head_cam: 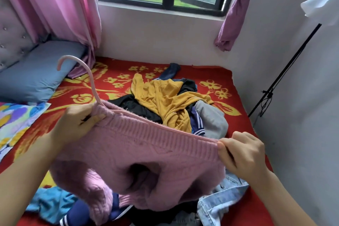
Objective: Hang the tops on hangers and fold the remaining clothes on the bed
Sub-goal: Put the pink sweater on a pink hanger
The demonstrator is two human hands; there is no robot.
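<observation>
Along hem of pink sweater (139,154), hanger (91,81).

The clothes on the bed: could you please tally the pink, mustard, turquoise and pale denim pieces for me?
pink sweater: 1
mustard top: 1
turquoise garment: 1
pale denim garment: 1
Total: 4

Home bedroom: bed (211,73), pillow (36,73), curtains (60,2).
</observation>
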